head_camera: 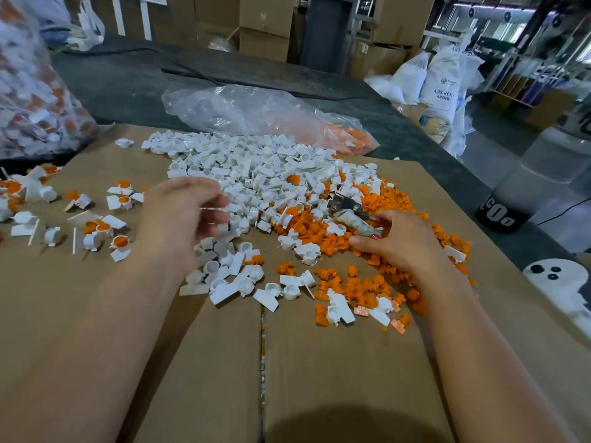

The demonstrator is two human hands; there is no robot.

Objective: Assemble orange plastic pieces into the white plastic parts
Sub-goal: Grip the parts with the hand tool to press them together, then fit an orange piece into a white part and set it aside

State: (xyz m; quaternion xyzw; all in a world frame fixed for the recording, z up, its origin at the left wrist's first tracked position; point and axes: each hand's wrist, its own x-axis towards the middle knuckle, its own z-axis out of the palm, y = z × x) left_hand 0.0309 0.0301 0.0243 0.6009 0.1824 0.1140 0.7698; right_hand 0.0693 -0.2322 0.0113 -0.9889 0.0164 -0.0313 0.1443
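Observation:
A large heap of white plastic parts (256,174) covers the middle of the cardboard sheet (319,362). Orange plastic pieces (339,244) are piled to its right and spill toward me. Several white parts with orange pieces inside (120,243) lie scattered at the left. My left hand (182,219) hovers, blurred, at the left edge of the white heap with fingers curled; I cannot see whether it holds anything. My right hand (399,241) rests on the orange pile and grips the handle of a tape-wrapped metal tool (351,214).
A clear bag (243,110) with white and orange pieces lies behind the heap. A big bag of assembled parts (35,91) stands at the far left. A white ghost-shaped object (566,282) sits at the right edge. Sacks and cartons stand beyond the table.

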